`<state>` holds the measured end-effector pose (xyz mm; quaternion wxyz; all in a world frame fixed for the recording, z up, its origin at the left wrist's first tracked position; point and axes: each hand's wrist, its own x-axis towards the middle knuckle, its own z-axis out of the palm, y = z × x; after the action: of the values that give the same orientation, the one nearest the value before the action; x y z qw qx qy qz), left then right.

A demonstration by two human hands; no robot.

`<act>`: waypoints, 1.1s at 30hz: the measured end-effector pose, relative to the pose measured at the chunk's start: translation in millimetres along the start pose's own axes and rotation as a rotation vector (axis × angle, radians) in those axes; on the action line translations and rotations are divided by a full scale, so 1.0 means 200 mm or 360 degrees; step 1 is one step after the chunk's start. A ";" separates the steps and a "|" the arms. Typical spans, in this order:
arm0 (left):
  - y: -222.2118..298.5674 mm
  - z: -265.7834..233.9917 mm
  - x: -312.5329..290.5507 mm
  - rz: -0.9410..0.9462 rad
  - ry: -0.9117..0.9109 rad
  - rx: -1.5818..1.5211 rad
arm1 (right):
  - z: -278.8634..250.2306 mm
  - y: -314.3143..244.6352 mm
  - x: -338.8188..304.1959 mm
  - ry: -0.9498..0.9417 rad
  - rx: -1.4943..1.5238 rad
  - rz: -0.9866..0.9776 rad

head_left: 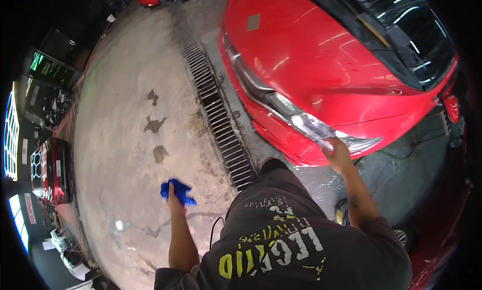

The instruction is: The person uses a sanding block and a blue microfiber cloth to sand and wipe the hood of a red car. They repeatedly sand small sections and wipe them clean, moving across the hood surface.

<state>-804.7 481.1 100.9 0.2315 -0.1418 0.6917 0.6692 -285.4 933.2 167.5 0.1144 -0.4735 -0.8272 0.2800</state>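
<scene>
A crumpled blue cloth (182, 192) is gripped in my left hand (174, 200), held out over the concrete floor. To the right, my right hand (339, 153) is at the headlight (288, 108) of a red car (311, 54), its fingers curled. A pale, greyish, partly see-through patch (319, 131) shows just ahead of those fingers. Whether it is a thing in my hand or part of the shiny lamp, I cannot tell. The hood above is glossy, with a small tan square (253, 22) stuck on it.
A metal drain grate (213, 104) runs along the floor beside the car's front. Dark stains (154, 124) mark the concrete. Farther left stands another red car (50, 170). A thin hose (401, 155) lies on the floor at right, and a round container (342, 212) stands near my right arm.
</scene>
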 end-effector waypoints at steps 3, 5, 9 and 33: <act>0.25 0.46 0.22 -0.0036 -0.0551 -0.0535 | 0.23 -0.09 0.01 -0.0127 0.0034 0.0131; 0.41 0.76 0.33 -0.0185 -0.0692 -0.0646 | 0.36 -0.20 0.14 -0.0201 0.0130 0.0060; 0.74 1.39 0.51 -0.0178 -0.1185 -0.0582 | 0.58 -0.61 0.61 -0.0240 0.0739 0.0124; 1.60 2.39 2.58 0.0124 -0.1431 0.1494 | 0.19 -0.67 2.15 0.1295 -0.1123 0.0975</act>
<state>-1344.3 1034.4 115.2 0.5113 0.2935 0.7508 0.2979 -625.6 1231.0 180.1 0.1717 -0.7676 -0.5865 -0.1932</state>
